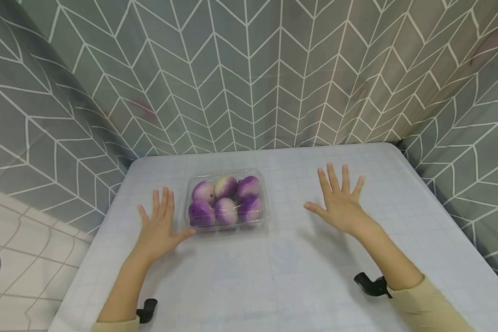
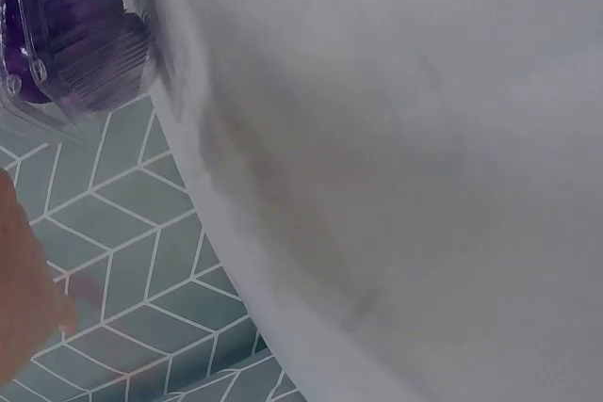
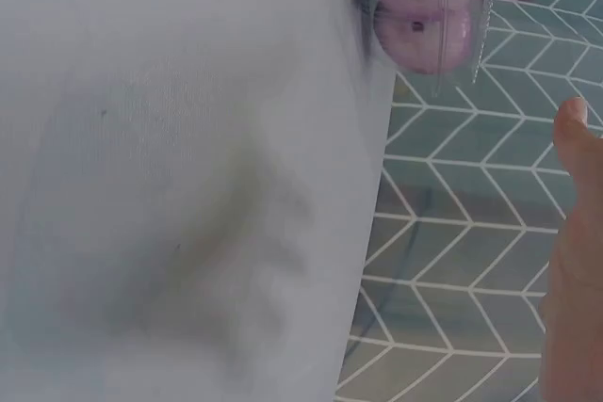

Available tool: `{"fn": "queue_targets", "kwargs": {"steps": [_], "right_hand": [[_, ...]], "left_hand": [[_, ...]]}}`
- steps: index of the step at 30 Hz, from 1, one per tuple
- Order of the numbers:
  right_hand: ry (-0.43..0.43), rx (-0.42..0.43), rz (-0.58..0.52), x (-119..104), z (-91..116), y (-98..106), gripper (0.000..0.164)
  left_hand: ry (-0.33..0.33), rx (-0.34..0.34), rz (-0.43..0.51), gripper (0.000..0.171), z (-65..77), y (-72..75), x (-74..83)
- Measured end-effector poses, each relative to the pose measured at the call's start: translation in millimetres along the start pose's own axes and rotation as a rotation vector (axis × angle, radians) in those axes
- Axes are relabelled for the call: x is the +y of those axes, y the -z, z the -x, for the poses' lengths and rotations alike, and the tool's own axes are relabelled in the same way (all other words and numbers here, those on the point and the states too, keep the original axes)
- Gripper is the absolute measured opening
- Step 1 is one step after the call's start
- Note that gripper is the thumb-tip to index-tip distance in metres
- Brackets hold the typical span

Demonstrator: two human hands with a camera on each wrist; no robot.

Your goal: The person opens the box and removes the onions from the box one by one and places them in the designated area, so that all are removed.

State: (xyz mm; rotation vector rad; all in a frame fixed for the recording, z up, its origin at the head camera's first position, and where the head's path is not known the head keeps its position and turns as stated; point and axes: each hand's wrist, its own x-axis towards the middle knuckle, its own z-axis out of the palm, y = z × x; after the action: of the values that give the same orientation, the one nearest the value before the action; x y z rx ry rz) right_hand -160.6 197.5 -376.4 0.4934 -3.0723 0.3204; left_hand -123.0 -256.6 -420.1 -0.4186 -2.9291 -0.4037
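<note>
A clear plastic box [image 1: 227,227] with a see-through lid stands on the table, left of its middle. In it lie several rounded purple-and-white pieces [image 1: 226,211], in two rows; their exact kind is unclear. Small dark holes mark two of the pieces [image 3: 424,40] in the right wrist view. My left hand [image 1: 159,235] is spread beside the box on its left, thumb toward the box's near corner, holding nothing. Well to the right of the box, my right hand [image 1: 341,205] has its fingers fanned out, also with nothing in it. Both hands cast shadows on the table.
A pale cloth covers the table [image 1: 249,286]. Behind and at both sides hang grey-green curtains [image 1: 249,83] with white chevron lines. White tiled flooring [image 1: 29,258] shows at the lower left. Black wrist mounts [image 1: 371,284] sit near the sleeves.
</note>
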Motion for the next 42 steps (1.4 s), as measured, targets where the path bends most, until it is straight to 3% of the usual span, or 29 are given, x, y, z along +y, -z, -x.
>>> {"fn": "queue_targets", "kwargs": {"steps": [10, 23, 42], "right_hand": [[0.058, 0.011, 0.003, -20, -8, -5, 0.099], [0.126, 0.024, 0.018, -46, -14, -12, 0.101], [0.214, -0.051, -0.016, -77, -23, -27, 0.107]], "left_hand": [[0.024, -0.056, 0.121, 0.127, -2.6, -9.0, 6.3], [0.028, -0.061, 0.126, 0.129, -3.2, -11.4, 13.8], [0.057, -0.073, 0.166, 0.137, -4.5, -20.2, 15.1]]}}
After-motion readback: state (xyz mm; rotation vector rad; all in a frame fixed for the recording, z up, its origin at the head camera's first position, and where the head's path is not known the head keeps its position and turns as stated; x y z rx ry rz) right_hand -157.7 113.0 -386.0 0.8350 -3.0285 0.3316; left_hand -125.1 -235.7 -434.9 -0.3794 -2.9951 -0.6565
